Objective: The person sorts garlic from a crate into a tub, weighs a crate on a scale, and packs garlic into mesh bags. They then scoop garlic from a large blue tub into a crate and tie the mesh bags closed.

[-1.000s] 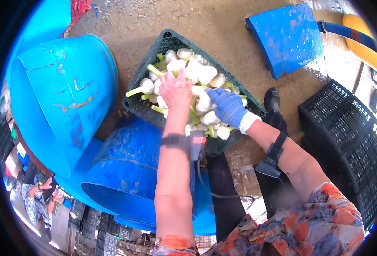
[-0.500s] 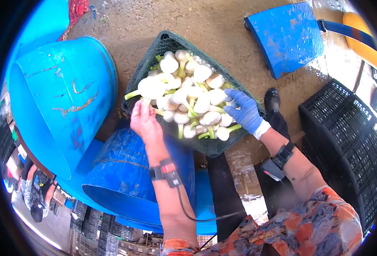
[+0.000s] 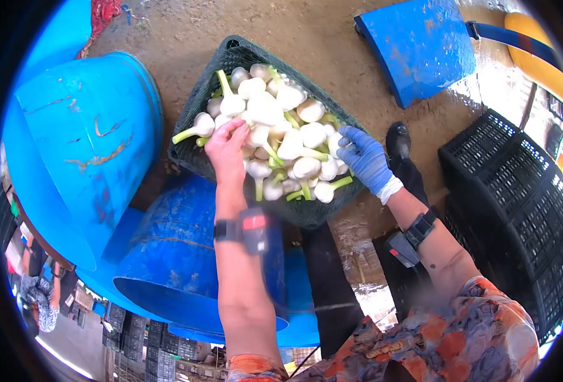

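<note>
A dark green mesh-sided crate (image 3: 195, 95) holds a heap of white bulbs with green stems (image 3: 291, 143). My bare left hand (image 3: 227, 149) is over the left part of the heap, its fingers bent against the bulbs; whether it grips one is hidden. On the crate's right side, my right hand (image 3: 365, 159) in a blue glove has its fingertips around a white bulb at the edge of the heap. One bulb with a long green stem (image 3: 203, 125) lies at the crate's left rim, beside my left hand.
Blue barrels (image 3: 90, 146) stand at the left, with a darker blue one (image 3: 173, 254) below the crate. Black slatted crates (image 3: 517, 197) are stacked at the right. A blue board (image 3: 418, 51) lies upper right. Another person (image 3: 39, 296) is at the far lower left.
My left hand has moved up and inward over the bulbs. Bulbs at the upper left of the heap lie differently. The whole view has shifted slightly.
</note>
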### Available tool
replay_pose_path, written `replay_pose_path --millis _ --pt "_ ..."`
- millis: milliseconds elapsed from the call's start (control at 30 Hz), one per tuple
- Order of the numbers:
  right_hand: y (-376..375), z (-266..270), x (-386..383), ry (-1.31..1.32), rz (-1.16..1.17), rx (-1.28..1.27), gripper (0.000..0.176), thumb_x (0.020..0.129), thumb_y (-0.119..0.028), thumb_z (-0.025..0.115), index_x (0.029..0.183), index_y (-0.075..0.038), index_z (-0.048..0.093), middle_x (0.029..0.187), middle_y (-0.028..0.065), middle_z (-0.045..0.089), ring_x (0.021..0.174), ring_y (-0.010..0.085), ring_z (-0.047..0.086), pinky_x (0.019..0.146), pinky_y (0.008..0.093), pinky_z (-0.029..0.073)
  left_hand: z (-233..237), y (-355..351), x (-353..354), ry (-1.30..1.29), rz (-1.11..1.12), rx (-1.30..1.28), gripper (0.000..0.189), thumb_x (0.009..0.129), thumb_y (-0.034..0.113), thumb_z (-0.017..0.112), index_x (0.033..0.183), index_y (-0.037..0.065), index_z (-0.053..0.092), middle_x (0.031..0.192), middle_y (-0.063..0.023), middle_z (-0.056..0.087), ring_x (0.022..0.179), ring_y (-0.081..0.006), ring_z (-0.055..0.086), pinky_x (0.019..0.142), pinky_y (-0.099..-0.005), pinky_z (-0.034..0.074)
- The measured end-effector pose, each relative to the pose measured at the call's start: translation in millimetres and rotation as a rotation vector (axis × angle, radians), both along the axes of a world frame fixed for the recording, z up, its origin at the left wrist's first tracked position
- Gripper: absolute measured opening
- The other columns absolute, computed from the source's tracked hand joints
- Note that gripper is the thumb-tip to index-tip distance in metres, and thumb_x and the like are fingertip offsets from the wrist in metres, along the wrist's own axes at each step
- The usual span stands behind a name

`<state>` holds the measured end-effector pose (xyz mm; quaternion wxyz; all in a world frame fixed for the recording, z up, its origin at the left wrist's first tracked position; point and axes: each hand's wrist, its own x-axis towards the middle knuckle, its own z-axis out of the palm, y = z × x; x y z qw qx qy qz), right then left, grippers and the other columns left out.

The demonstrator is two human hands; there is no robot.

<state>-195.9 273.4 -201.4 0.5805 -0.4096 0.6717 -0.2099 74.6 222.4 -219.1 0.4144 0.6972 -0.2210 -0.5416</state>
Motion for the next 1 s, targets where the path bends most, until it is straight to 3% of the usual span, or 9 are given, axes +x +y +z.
replay_pose_path --millis 67,167,267,367,533,767,867,933,1000 --pt "7.2 -1.5 -2.7 -0.019 -0.040 0.029 0.039 0.076 -0.004 0.069 0.114 -0.004 0.059 0.084 0.0004 0.058 0.068 0.0074 0.048 0.065 0.0234 0.046 -15.3 -4.2 1.8 -0.215 -0.171 0.066 0.018 0.076 0.000 0.068 0.094 -0.002 0.067 0.078 -0.0029 0.063 0.065 -0.0080 0.054 0.060 -0.0212 0.042" --pt "25.5 7.3 -7.5 -0.015 -0.219 0.061 0.025 0.078 -0.008 0.070 0.102 -0.003 0.065 0.079 -0.0017 0.059 0.066 0.0062 0.049 0.062 0.0227 0.045 -16.7 -7.6 -8.7 -0.806 -0.290 -0.074 0.024 0.070 0.011 0.073 0.091 0.002 0.067 0.094 -0.0155 0.060 0.096 -0.0297 0.054 0.082 -0.0415 0.043" --pt "44.8 30.6 -23.9 -0.039 -0.191 0.399 0.015 0.080 -0.014 0.070 0.088 -0.003 0.067 0.069 0.0007 0.060 0.061 0.0083 0.052 0.059 0.0237 0.045 7.7 16.4 -21.9 -1.087 -0.246 -0.259 0.032 0.071 0.013 0.074 0.101 0.008 0.066 0.105 -0.0105 0.059 0.100 -0.0262 0.051 0.082 -0.0368 0.043" --pt "60.8 34.7 -33.2 0.097 0.117 0.748 0.019 0.081 -0.021 0.070 0.077 -0.003 0.066 0.062 0.0040 0.060 0.056 0.0113 0.056 0.056 0.0256 0.045 30.6 34.7 -67.4 -0.927 -0.648 -0.485 0.036 0.069 0.016 0.075 0.102 0.011 0.064 0.109 -0.0096 0.056 0.102 -0.0294 0.049 0.085 -0.0389 0.041" --pt "90.5 17.0 -31.5 0.003 0.047 0.809 0.020 0.081 -0.022 0.069 0.076 -0.003 0.065 0.063 0.0060 0.061 0.056 0.0122 0.057 0.055 0.0272 0.046 11.0 27.0 -74.6 -0.915 -0.942 -0.447 0.042 0.060 0.024 0.078 0.097 0.010 0.065 0.101 -0.0101 0.055 0.093 -0.0310 0.050 0.081 -0.0420 0.042" --pt "103.4 11.8 -31.9 -0.070 -0.058 0.763 0.016 0.080 -0.018 0.069 0.085 -0.004 0.065 0.070 0.0057 0.062 0.061 0.0126 0.057 0.058 0.0275 0.047 38.9 38.8 -53.1 -0.539 -0.495 -0.350 0.026 0.071 0.012 0.076 0.092 0.002 0.066 0.095 -0.0096 0.056 0.089 -0.0228 0.055 0.077 -0.0341 0.045" --pt "102.4 16.7 -12.4 0.021 0.019 0.261 0.016 0.078 -0.017 0.067 0.092 -0.008 0.065 0.082 0.0082 0.065 0.070 0.0175 0.062 0.063 0.0312 0.050 27.0 70.8 -37.6 -0.774 -0.211 -0.206 0.024 0.077 0.011 0.073 0.095 -0.002 0.065 0.095 -0.0078 0.057 0.090 -0.0193 0.056 0.078 -0.0308 0.047" --pt "57.9 49.6 14.3 0.299 0.326 -0.176 0.027 0.077 -0.015 0.062 0.104 -0.012 0.062 0.102 0.0118 0.062 0.082 0.0247 0.065 0.070 0.0361 0.051 16.4 86.5 -33.2 -0.705 0.140 0.129 0.022 0.080 0.011 0.070 0.097 -0.003 0.066 0.095 -0.0089 0.059 0.087 -0.0187 0.057 0.079 -0.0318 0.048" --pt "33.5 40.4 37.3 0.391 0.505 -0.367 0.040 0.074 -0.012 0.060 0.115 -0.014 0.056 0.114 0.0148 0.056 0.082 0.0312 0.063 0.070 0.0394 0.051 12.8 85.3 -32.4 -0.709 0.113 0.131 0.023 0.081 0.014 0.070 0.097 -0.003 0.066 0.095 -0.0100 0.060 0.087 -0.0184 0.057 0.078 -0.0317 0.048"
